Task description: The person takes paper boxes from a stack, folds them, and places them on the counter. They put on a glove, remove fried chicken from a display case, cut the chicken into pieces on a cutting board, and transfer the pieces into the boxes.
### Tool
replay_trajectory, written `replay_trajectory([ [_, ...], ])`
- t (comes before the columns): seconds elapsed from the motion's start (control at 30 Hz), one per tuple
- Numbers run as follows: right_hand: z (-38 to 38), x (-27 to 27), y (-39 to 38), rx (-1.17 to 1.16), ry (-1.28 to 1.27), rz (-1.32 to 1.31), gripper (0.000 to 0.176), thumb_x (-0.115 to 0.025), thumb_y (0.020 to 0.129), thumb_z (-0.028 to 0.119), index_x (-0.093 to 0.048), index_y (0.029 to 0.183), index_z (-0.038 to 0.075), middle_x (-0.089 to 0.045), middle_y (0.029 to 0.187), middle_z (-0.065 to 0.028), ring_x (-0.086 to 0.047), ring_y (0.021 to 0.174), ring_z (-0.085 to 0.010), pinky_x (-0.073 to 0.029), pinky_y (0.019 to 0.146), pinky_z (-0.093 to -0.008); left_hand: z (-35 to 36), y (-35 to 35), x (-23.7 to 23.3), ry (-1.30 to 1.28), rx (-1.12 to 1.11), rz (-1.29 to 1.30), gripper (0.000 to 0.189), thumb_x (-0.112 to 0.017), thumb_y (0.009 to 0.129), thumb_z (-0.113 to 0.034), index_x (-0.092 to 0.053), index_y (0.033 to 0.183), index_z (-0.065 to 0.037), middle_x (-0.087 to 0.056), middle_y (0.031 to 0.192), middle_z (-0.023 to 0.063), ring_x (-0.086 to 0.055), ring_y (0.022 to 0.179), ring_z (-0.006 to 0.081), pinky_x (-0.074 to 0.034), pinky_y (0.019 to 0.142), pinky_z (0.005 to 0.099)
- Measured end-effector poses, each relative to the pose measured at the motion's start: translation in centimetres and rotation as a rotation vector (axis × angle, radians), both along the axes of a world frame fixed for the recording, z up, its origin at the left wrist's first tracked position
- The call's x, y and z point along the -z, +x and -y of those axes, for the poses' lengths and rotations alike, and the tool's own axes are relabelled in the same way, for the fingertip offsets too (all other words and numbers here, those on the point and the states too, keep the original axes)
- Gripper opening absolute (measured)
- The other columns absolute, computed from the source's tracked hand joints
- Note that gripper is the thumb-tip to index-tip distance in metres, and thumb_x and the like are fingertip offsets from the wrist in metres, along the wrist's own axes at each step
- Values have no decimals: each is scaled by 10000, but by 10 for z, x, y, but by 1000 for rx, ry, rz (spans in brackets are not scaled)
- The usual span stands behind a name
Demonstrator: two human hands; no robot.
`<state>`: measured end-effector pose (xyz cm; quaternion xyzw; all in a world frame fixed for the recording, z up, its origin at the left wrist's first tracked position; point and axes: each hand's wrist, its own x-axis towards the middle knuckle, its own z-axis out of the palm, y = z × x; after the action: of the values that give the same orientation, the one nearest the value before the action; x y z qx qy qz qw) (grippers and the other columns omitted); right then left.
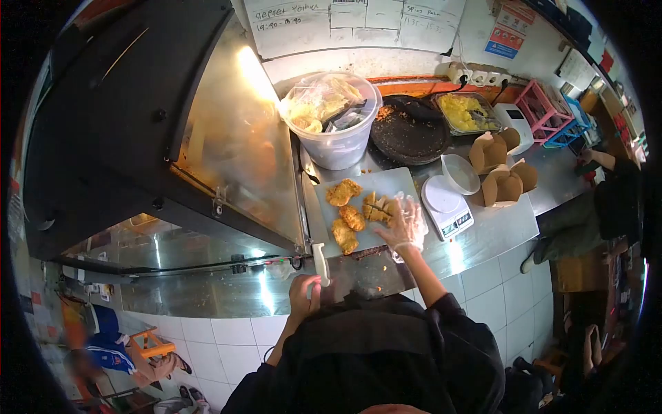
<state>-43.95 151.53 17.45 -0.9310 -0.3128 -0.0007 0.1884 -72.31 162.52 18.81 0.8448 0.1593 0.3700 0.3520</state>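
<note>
My right hand (405, 224), in a clear plastic glove, is open with fingers spread. Its fingertips are at the right side of a sliced piece of fried chicken (374, 207), perhaps touching it. The slices lie on a pale cutting board (386, 181). Several whole fried chicken pieces (344, 192) rest to their left on the board. A knife (320, 261) lies along the board's left edge, its white handle toward me. Bare and curled closed, my left hand (303, 297) is beside the end of that handle; its inner fingers are partly hidden.
A kitchen scale (447, 210) with a clear bowl (460, 174) stands right of the board, near open cardboard boxes (502, 185). Behind are a white bucket (334, 145), a black pan (414, 134) and a yellow-filled tray (469, 114). A glass-fronted cabinet (231, 152) borders the left.
</note>
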Motion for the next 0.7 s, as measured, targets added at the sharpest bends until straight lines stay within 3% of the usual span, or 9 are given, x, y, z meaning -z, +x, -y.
replay_trajectory([
  [0.07,-16,1,8,-14,-144,-61,835,-628,740,588,-319,1430,234,-199,1510,-156,-188,1373,-373,-159,1113,-486,-3,7,0,5,40,2,158,-576,835,-54,-578,989,-20,-636,865,135,-602,759,308,-460,701,379],
  [0.17,-32,3,21,-88,-159,-35,828,-640,724,582,-301,1432,319,-197,1509,-157,-202,1374,-368,-168,1108,-502,-4,13,-9,12,76,11,155,-581,833,-46,-579,986,-24,-639,869,138,-605,754,310,-462,703,380],
  [0.2,-36,13,26,-121,-121,-16,788,-630,729,575,-302,1419,387,-183,1516,-139,-201,1374,-371,-157,1096,-551,-4,15,-13,6,75,12,155,-583,831,-42,-579,985,-25,-640,869,138,-606,752,309,-463,703,380],
  [0.3,-44,20,38,-268,-150,61,758,-629,733,552,-326,1409,392,-209,1512,-128,-199,1375,-376,-179,1066,-597,-7,16,-12,-13,71,11,152,-585,828,-34,-583,980,-27,-639,869,142,-608,754,309,-465,704,378],
  [0.5,-53,44,59,-566,-27,229,727,-665,699,466,-422,1365,304,-417,1367,-86,-404,1212,-335,-338,944,-530,-9,16,-11,-28,7,-49,143,-582,824,-25,-594,966,-20,-630,843,139,-605,746,302,-462,695,378],
  [0.7,-58,53,63,-561,36,170,645,-686,678,440,-507,1271,258,-530,1216,-40,-491,1055,-291,-408,849,-479,-6,27,-6,-87,-16,-78,144,-578,823,-29,-600,965,-15,-627,826,131,-605,752,300,-459,694,372],
])
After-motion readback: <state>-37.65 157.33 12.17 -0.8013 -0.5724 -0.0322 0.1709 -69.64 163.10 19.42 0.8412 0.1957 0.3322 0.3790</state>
